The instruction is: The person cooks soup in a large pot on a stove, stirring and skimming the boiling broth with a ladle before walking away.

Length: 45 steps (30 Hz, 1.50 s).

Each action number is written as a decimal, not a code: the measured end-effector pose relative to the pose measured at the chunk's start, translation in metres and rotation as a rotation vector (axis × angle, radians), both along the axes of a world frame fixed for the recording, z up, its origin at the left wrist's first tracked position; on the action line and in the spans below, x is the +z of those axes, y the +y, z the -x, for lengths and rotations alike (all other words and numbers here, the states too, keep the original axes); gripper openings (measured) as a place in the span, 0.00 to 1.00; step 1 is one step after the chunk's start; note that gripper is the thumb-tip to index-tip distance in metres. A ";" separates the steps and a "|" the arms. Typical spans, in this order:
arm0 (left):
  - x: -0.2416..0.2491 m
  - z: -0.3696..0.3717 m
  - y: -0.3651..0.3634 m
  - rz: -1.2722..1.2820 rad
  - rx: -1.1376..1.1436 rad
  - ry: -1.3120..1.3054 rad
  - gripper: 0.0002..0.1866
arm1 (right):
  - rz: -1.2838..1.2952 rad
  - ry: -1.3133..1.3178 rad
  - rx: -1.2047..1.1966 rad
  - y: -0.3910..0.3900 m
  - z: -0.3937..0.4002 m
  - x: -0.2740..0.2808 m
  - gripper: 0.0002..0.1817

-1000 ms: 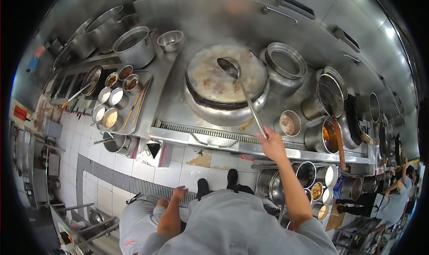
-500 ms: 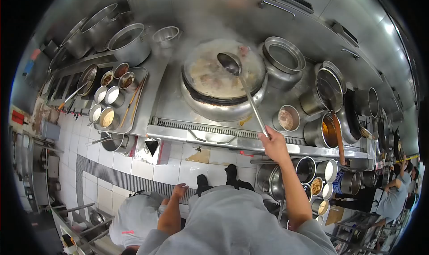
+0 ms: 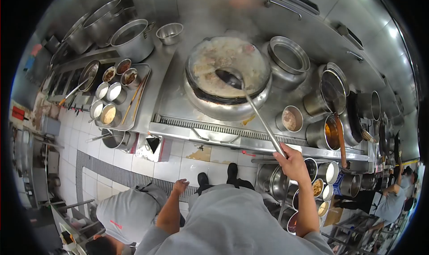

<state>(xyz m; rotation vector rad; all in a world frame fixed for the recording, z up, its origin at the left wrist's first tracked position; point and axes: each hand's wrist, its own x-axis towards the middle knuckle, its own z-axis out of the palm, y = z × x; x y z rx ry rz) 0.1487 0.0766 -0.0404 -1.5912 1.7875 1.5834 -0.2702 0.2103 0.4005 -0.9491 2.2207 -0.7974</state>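
My right hand (image 3: 293, 161) is closed around the long metal handle of a ladle (image 3: 263, 114). The ladle's bowl sits low over the near side of a large wok (image 3: 188, 78), tilted at the surface of a pale, steaming broth with chunks in it (image 3: 223, 54). Down by my side, my left hand (image 3: 180, 186) hangs with loosely bent fingers and no object visible in it; it is nearest to my left leg and the floor grate. On the stove, between my right hand and the wok, stands a metal pot with pinkish-brown contents (image 3: 289, 119).
A tray (image 3: 142, 83) of seasoning tins and chopsticks lies left of the wok. Pots (image 3: 286, 54) and a container of orange liquid (image 3: 331, 131) stand at right. Below are several food containers (image 3: 330, 172). One co-worker (image 3: 129, 208) is close on my left; another (image 3: 391, 199) is far right.
The ladle's bowl has come nearer to me and lower in the wok, and my right hand has drawn back to the right. The left co-worker has shifted left and bent lower.
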 end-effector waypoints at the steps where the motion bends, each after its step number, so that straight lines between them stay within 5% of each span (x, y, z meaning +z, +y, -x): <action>1: -0.002 -0.006 0.002 0.050 -0.103 0.012 0.16 | -0.013 0.017 0.020 -0.005 -0.003 -0.002 0.18; 3: 0.002 -0.007 0.002 0.098 -0.211 0.028 0.15 | 0.022 0.111 0.061 -0.015 -0.004 -0.025 0.19; 6: 0.031 0.004 0.000 -0.031 0.049 0.005 0.17 | -0.026 0.178 0.082 -0.027 -0.010 -0.029 0.21; 7: 0.028 -0.002 -0.002 0.247 -0.135 0.226 0.21 | 0.010 0.187 0.066 -0.027 -0.011 -0.029 0.22; 8: 0.023 -0.003 -0.001 0.245 -0.131 0.228 0.21 | 0.046 0.195 0.049 -0.027 -0.012 -0.029 0.22; 10: 0.034 0.001 0.000 0.014 0.265 0.165 0.25 | 0.030 0.139 0.043 -0.019 -0.009 -0.014 0.23; 15: 0.025 -0.011 0.008 -0.028 0.320 0.114 0.25 | -0.007 0.241 0.045 0.014 0.026 -0.003 0.20; 18: -0.047 -0.051 0.023 0.223 -0.004 0.234 0.24 | 0.008 -0.071 -0.007 0.018 0.040 0.006 0.17; 21: 0.002 -0.035 0.024 0.057 0.104 0.010 0.19 | -0.040 -0.159 -0.081 0.021 0.047 -0.003 0.12; 25: -0.003 -0.037 0.028 0.037 0.180 0.035 0.16 | 0.014 -0.316 -0.097 0.018 0.048 -0.015 0.09; 27: -0.009 -0.040 0.025 0.218 -0.083 0.148 0.16 | 0.032 -0.389 -0.123 0.014 0.043 -0.016 0.09; 34: 0.006 -0.022 0.020 0.196 -0.028 0.129 0.15 | 0.022 -0.529 -0.118 0.001 0.031 -0.028 0.09; 36: 0.028 -0.013 0.019 0.001 0.167 0.032 0.16 | 0.030 -0.573 -0.121 -0.003 0.027 -0.029 0.10; 40: -0.030 -0.039 0.034 0.015 0.354 0.186 0.21 | 0.047 -0.642 -0.169 -0.004 0.024 -0.030 0.15; 43: -0.035 -0.047 0.038 0.197 0.034 0.185 0.25 | 0.046 -0.662 -0.190 -0.002 0.025 -0.030 0.16; 45: -0.034 -0.050 0.039 0.134 0.221 0.171 0.25 | 0.077 -0.789 -0.253 0.000 0.025 -0.029 0.17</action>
